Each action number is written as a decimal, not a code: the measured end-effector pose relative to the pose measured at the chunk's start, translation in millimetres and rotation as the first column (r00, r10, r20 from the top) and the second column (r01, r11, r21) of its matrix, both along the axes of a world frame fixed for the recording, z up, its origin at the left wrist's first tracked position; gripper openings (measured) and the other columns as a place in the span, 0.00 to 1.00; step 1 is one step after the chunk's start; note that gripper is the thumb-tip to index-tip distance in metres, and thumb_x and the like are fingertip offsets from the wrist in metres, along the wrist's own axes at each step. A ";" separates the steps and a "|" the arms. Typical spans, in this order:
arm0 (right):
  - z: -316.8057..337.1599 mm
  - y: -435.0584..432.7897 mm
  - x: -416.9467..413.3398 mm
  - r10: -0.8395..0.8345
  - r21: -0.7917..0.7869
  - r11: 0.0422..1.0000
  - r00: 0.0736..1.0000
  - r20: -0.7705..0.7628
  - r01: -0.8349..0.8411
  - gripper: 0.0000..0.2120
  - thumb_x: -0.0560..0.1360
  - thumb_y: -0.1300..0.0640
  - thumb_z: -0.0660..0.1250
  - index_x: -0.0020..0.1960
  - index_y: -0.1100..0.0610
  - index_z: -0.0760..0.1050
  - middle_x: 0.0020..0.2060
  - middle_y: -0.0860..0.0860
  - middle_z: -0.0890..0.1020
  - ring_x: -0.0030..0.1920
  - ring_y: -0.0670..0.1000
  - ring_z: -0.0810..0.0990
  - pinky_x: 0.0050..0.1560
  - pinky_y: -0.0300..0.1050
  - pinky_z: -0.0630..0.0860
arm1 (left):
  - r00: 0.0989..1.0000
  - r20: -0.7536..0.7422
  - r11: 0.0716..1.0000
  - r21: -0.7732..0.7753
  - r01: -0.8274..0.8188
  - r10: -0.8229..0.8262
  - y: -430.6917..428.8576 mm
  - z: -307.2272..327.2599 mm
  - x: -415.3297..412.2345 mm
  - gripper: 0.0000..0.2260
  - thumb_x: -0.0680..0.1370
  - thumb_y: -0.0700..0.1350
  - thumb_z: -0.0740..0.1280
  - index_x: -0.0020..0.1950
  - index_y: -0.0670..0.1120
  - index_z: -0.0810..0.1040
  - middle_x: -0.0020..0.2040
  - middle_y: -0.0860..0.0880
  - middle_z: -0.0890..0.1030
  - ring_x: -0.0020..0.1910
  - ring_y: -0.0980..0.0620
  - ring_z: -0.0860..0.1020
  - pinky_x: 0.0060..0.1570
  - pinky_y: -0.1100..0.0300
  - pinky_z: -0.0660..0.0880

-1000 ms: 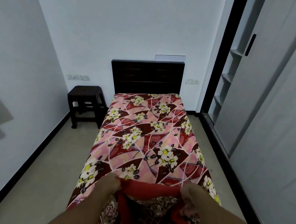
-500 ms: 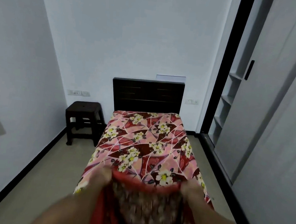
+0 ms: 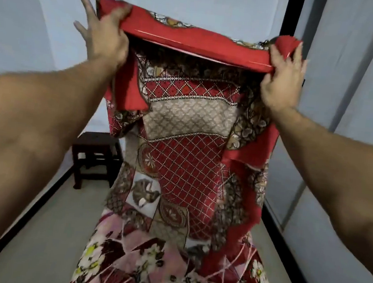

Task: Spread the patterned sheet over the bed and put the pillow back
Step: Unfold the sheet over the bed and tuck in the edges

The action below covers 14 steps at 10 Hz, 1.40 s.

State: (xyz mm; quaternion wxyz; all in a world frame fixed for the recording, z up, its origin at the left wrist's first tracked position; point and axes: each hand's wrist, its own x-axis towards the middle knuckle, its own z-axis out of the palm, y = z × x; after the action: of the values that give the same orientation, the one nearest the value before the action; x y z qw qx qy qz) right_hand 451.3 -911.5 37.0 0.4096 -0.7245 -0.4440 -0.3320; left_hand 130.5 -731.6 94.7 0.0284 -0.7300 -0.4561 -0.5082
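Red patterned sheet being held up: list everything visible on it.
The patterned sheet looks like thin cloth with a plain red border and panels of red diamond lattice, beige lattice, brown florals and round medallions. It is raised in the air, partly folded on itself, and hangs roughly vertical. The left hand grips its top left corner and the right hand grips the top right, with the red edge stretched between them. Its lower end reaches the bed's pink floral cover.
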 end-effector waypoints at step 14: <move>-518.4 -358.5 -265.8 -0.306 -0.924 0.229 0.878 -0.368 -0.307 0.22 0.74 0.47 0.60 0.66 0.41 0.76 0.60 0.48 0.81 0.66 0.53 0.76 0.62 0.46 0.74 | 0.478 -0.739 0.559 -0.673 -0.485 -0.475 -382.7 -604.2 -259.9 0.20 0.77 0.57 0.63 0.68 0.56 0.77 0.66 0.46 0.79 0.62 0.44 0.78 0.60 0.51 0.73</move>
State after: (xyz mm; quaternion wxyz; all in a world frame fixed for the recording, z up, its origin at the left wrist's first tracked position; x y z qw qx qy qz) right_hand 185.4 -1270.0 -481.4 -0.0354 -0.8751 -0.4356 0.2077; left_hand -129.4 -1114.3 -509.5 -0.0874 -0.7972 -0.5549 0.2213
